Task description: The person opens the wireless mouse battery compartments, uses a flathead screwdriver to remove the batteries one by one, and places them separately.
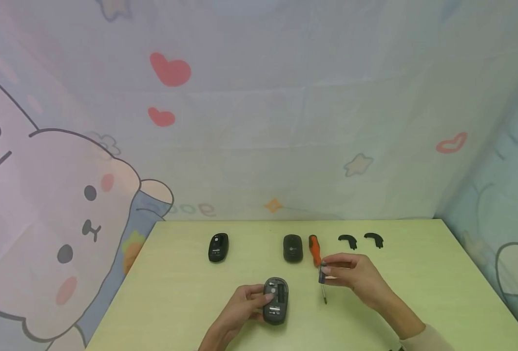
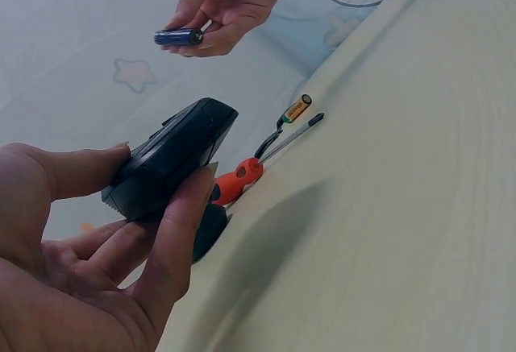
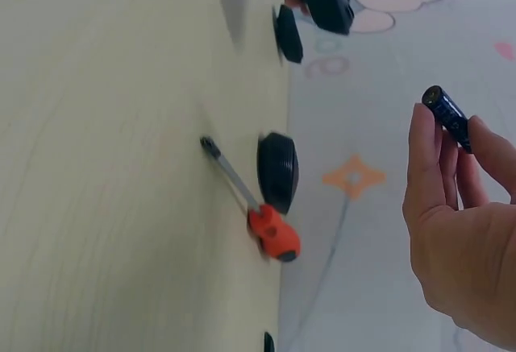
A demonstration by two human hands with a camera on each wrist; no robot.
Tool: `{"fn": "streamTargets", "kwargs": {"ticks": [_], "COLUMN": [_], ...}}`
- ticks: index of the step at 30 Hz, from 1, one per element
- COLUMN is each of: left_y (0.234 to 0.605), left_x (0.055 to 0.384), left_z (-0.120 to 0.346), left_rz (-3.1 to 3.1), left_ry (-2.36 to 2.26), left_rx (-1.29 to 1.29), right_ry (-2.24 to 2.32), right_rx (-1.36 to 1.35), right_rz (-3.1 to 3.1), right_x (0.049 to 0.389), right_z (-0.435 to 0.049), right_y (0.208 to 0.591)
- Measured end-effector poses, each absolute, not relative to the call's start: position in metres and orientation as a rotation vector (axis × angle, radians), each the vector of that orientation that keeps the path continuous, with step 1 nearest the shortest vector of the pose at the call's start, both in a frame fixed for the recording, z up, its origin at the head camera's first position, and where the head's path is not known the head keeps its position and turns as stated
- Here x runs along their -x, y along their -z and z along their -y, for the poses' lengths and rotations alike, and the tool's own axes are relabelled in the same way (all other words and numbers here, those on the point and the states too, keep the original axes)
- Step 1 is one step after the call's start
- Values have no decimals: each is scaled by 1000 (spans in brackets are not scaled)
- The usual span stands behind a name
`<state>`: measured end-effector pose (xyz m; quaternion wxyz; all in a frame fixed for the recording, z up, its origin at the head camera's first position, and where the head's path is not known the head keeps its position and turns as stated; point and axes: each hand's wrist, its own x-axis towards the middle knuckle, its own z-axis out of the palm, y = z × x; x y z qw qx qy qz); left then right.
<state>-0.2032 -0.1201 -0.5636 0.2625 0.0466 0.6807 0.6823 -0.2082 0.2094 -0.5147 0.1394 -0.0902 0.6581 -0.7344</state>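
My left hand grips a dark computer mouse above the table, its underside turned up. A dark, slot-shaped battery compartment shows in that underside. To its right, my right hand pinches a dark blue cylindrical battery between thumb and fingers, apart from the mouse. Below and behind the battery lies a screwdriver with an orange and black handle and a metal shaft, partly covered in the head view. The left wrist view shows the held mouse side-on.
Two more mice lie on the pale yellow table: a black one at the far left, underside up, and a dark one beside the screwdriver. Two curved black pieces lie at the back right. An orange-and-green battery lies beyond the screwdriver.
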Motion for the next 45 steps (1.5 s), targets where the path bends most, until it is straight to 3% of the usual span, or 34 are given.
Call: {"fn": "streamTargets", "kwargs": {"ticks": [15, 25, 45], "left_y": [566, 567, 567], "left_x": [201, 201, 202], "left_z": [121, 122, 121], "left_rz": [-1849, -1843, -1840], "left_ry": [-1847, -1835, -1831], "left_rx": [-105, -90, -75], "right_ry": [2110, 2082, 2034], "right_rx": [245, 73, -172], "right_rz": [-1881, -1948, -1994], "right_x": [223, 233, 247], "right_z": [-289, -330, -371], "right_y": [521, 537, 564]}}
